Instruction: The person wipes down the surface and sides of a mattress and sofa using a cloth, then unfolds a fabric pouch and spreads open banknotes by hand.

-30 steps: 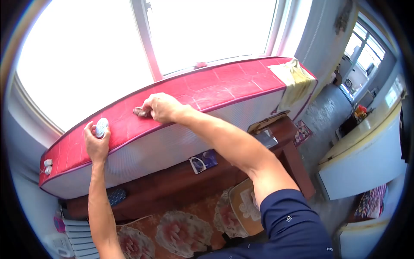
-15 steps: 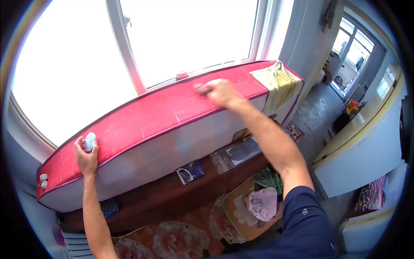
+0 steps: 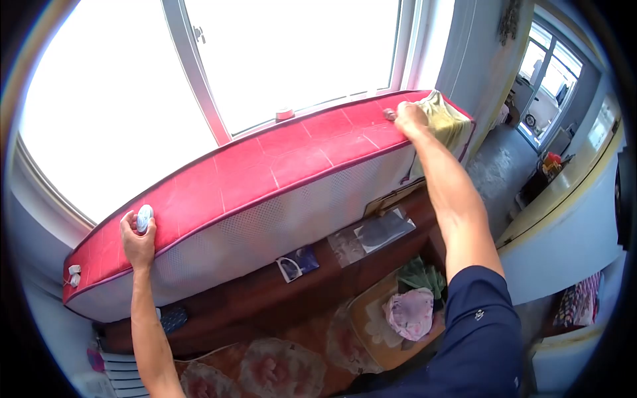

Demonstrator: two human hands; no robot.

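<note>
My left hand [image 3: 138,245] is closed around a pale blue-white oval object [image 3: 145,217], held up at the left part of a long red cover [image 3: 265,159]. What kind of object it is I cannot make out. Toward the cover's right end, my right hand [image 3: 414,118] has its fingers curled on a small dark reddish thing [image 3: 390,115], too small to name. That hand is beside a yellowish cloth [image 3: 450,125] draped over the cover's end, overlapping it in view.
A pink-and-white round item [image 3: 284,114] stands by the window. White plugs [image 3: 74,276] lie at the cover's left end. Below are a blue packet [image 3: 298,263], a clear plastic bag [image 3: 346,247] and a stool [image 3: 371,331] with a pink bundle [image 3: 409,314].
My right hand has slid right along the red cover to the yellowish cloth, carrying the small dark thing. My left hand keeps its hold on the oval object; the view has shifted slightly.
</note>
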